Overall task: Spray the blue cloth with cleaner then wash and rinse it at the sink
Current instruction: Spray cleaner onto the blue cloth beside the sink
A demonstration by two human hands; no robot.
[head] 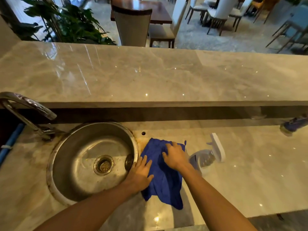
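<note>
both hands lay open and flat on one blue cloth [160, 179], spread on the tabletop [250, 172] between them: the left hand [141, 172] on its sink-side edge, the right hand [175, 157] near its far corner. one spray bottle [208, 157] lay just right of the right hand, one round sink [80, 157] and one tap [28, 110] to the left. smoothing the cloth flat would likely let the cleaner cover it evenly.
</note>
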